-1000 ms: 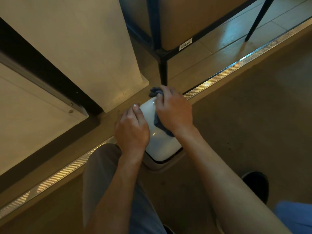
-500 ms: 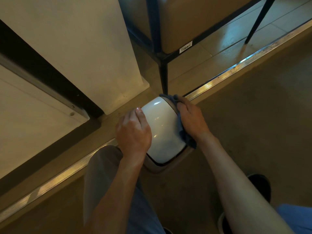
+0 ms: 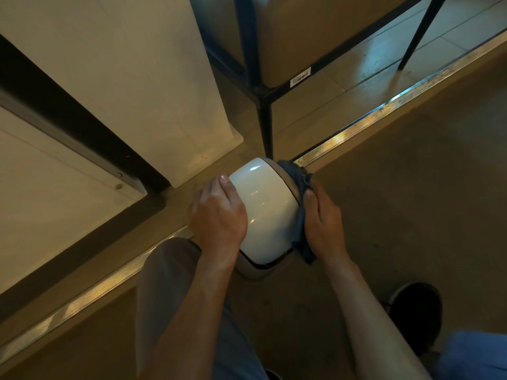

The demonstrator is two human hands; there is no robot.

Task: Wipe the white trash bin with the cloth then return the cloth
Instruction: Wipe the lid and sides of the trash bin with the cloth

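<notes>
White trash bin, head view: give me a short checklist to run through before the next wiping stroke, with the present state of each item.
1. Blue cloth against the white trash bin: ok, on its right side.
2. Right hand pressing the cloth: ok.
3. Left hand steadying the bin: ok, flat on its left side.
4. Bin upright on the floor: ok.
5. Dome top wiped clean: cannot tell.
6. Place to return the cloth: cannot tell, not in view.

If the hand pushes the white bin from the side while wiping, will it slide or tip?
The glossy white plastic trash bin probably slides or tips easily: it looks light, so the left hand steadies it. Its shine suggests a slippery surface. The dark blue cloth under the right hand drapes limply.
</notes>
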